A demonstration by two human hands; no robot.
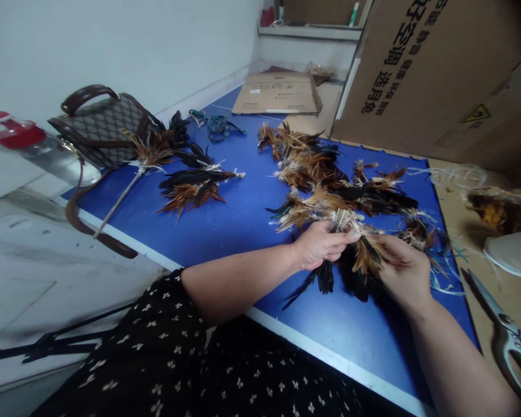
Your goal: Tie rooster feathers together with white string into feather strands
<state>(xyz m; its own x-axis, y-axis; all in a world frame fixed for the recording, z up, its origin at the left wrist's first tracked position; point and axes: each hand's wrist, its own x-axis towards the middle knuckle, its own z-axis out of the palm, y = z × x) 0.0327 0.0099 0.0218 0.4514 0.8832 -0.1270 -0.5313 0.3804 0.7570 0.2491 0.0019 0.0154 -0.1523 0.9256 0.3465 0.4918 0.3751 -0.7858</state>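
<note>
A bundle of brown and black feathers (pixel 367 255) is held between my two hands, close above the blue tabletop (pixel 252 231). My left hand (pixel 323 244) pinches its pale quill ends between thumb and fingers. On the right side of the bundle, my right hand (pixel 402 266) closes around the feathers, its fingertips partly hidden by them. Just beyond lies a heap of feather bunches (pixel 306 165) with tied, whitish ends. Another small black and brown feather bunch (pixel 193 188) rests to the left. Nearby, a thin stick (pixel 119 205) carries feathers tied at its upper end.
Scissors (pixel 503 324) lie on the cardboard at right, near a white cup-like object (pixel 514 253). A handbag (pixel 106 127) and a red-capped bottle (pixel 39 147) stand at far left. Flat cardboard (pixel 278 92) lies at the back; a big carton (pixel 438 75) rises at back right.
</note>
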